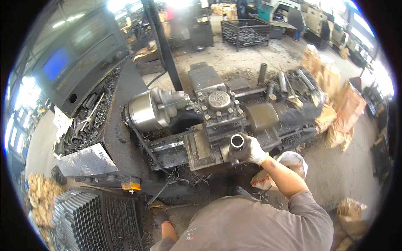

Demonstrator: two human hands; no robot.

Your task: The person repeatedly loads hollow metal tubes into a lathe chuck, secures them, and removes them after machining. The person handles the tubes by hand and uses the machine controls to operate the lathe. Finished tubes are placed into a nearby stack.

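My right hand (254,151), in a pale glove with darkened fingers, is in front of the lathe's carriage. Its fingers are closed around a dark metal tube (237,141), whose bright round open end faces up. Just behind stands the square tool post (219,100) with its bolts. To the left is the shiny round chuck (147,111) with stepped jaws. Low at the left hangs my left hand (161,217), dark and blurred, close to a stack of grey metal tubes (81,215); its fingers cannot be made out.
A tray of metal chips and tools (86,119) lies left of the chuck. Several loose tubes (289,83) rest on the lathe's right end. A white sack (291,165) stands beside my right forearm, with brown paper packages (347,108) farther right. Behind is a wire bin (245,33).
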